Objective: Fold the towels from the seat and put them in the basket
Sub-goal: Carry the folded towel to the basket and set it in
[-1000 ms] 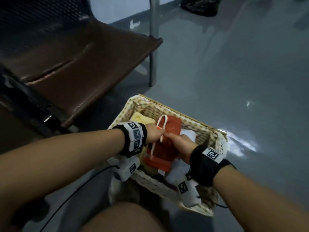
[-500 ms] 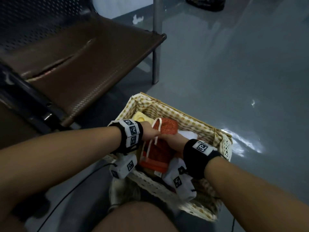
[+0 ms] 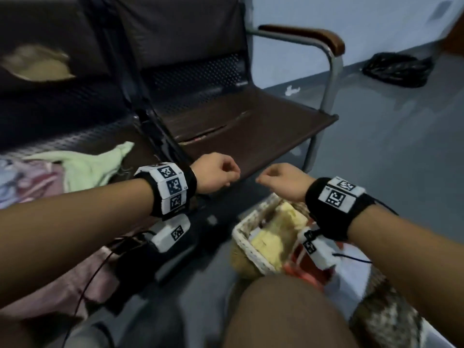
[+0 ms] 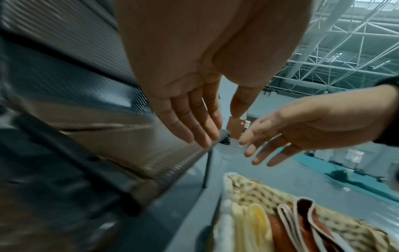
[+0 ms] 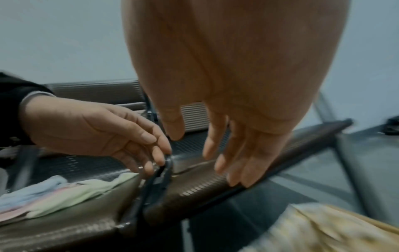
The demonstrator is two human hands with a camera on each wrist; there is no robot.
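Both hands empty, fingers loose: left hand [image 3: 216,173], right hand [image 3: 281,180], hovering above basket [image 3: 247,243]. Next towel, green towel [image 3: 93,164], lies on seat [image 3: 251,126] to left. Left hand nearer; long axis roughly left-right.

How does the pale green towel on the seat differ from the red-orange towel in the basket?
The pale green towel lies loose and crumpled on the brown perforated seat; the red-orange towel is folded and stands on edge in the wicker basket. The green one is plain; the red-orange one has pale trim. Neither is held by a hand.
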